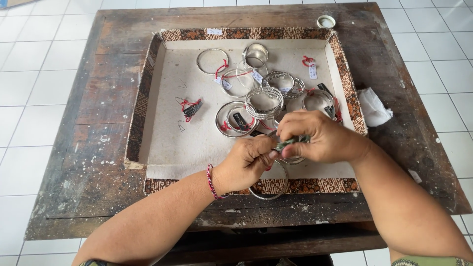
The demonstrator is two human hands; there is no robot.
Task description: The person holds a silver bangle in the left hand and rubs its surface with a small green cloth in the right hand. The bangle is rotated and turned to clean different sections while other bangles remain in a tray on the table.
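Left hand (246, 160) pinched on end of small dark strip (290, 142); right hand (315, 135) clenched round its other end, over near edge of shallow tray (148, 98) on worn wooden desk (74, 172). Silver bangle (268, 189) hung beneath left hand, past tray rim. Risk judged: bangle slipped onto desk if pinch loosened; loose tagged bangles (263, 101) knocked by right wrist.

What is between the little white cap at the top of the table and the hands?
In the head view, the tray's patterned rim and a scatter of silver bangles with red strings lie between the cap and both hands.
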